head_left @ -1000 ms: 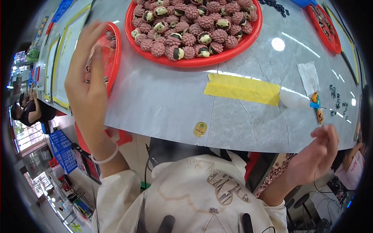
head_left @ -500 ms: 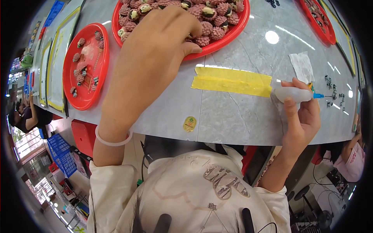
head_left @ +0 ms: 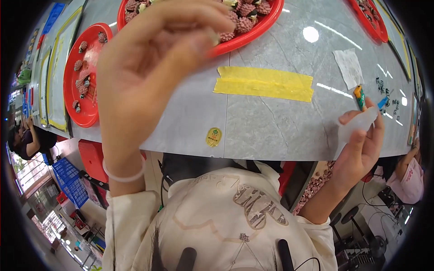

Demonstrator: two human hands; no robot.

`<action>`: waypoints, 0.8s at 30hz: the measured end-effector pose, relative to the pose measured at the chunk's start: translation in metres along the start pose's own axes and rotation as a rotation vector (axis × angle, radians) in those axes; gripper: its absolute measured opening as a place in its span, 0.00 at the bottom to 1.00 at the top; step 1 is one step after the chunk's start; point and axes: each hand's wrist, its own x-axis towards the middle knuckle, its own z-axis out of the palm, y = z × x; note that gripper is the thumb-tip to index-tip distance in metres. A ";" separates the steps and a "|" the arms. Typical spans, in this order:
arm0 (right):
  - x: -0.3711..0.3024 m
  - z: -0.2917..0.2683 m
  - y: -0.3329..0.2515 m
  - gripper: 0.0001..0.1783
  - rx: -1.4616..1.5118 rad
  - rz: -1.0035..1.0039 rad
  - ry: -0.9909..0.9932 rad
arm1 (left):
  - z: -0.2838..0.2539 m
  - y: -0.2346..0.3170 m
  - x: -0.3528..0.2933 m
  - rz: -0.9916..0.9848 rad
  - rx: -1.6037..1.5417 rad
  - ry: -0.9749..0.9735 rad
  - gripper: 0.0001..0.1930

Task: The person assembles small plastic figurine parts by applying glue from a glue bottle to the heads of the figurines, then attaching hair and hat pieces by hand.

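Note:
My left hand (head_left: pixel 135 86) is raised at the near edge of a large red tray (head_left: pixel 244 43), its fingers curled and blurred. The thumb and forefinger come together around something pale that I cannot make out. Heaped in the tray are small pink-brown ridged pieces (head_left: pixel 244 24), some with cream and black parts, like little hedgehog figurines. At the right, my right hand (head_left: pixel 361 147) is closed around a translucent white squeeze bottle (head_left: pixel 357 125) with a blue needle tip (head_left: pixel 383 102). The bottle tilts up and to the right, beside several small dark pieces (head_left: pixel 395 108) on the table.
A smaller red tray (head_left: pixel 74 115) with a few ridged pieces stands at the left, another red tray (head_left: pixel 382 34) at the far right. Yellow tape (head_left: pixel 264 83), an oval gold sticker (head_left: pixel 214 137), a white tissue (head_left: pixel 348 67) and a green-orange tube (head_left: pixel 360 97) lie on the grey table.
My left hand has lifted off the heap of pieces and turned, moving toward me and left. My right hand has moved slightly down and right, tilting the bottle's tip upward.

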 end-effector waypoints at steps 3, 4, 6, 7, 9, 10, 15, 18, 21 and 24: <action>-0.010 -0.005 -0.008 0.25 0.094 0.026 -0.034 | 0.017 0.007 -0.034 -0.173 -0.558 0.092 0.14; -0.011 -0.006 -0.012 0.28 0.087 0.056 -0.057 | 0.024 0.011 -0.041 -0.221 -0.738 0.075 0.16; -0.009 -0.013 -0.017 0.30 0.048 0.069 -0.088 | 0.038 0.015 -0.049 -0.379 -0.794 0.153 0.19; -0.008 -0.017 -0.018 0.31 0.017 0.072 -0.123 | 0.045 0.011 -0.052 -0.357 -0.735 0.134 0.19; -0.005 -0.016 -0.022 0.31 0.006 0.031 -0.129 | 0.059 0.003 -0.062 -0.274 -0.773 0.119 0.20; -0.003 -0.014 -0.022 0.31 0.010 -0.022 -0.142 | 0.063 0.005 -0.062 -0.280 -0.782 0.114 0.20; 0.002 -0.008 -0.020 0.22 0.317 -0.099 -0.403 | 0.067 0.015 -0.062 -0.597 -1.010 0.123 0.20; 0.002 -0.007 -0.023 0.23 0.288 -0.005 -0.405 | 0.070 0.012 -0.065 -0.520 -0.963 0.133 0.19; 0.004 -0.006 -0.025 0.24 0.187 0.020 -0.396 | 0.071 0.011 -0.066 -0.487 -0.963 0.111 0.19; 0.004 -0.007 -0.026 0.25 0.087 -0.020 -0.385 | 0.073 0.009 -0.067 -0.452 -0.957 0.103 0.19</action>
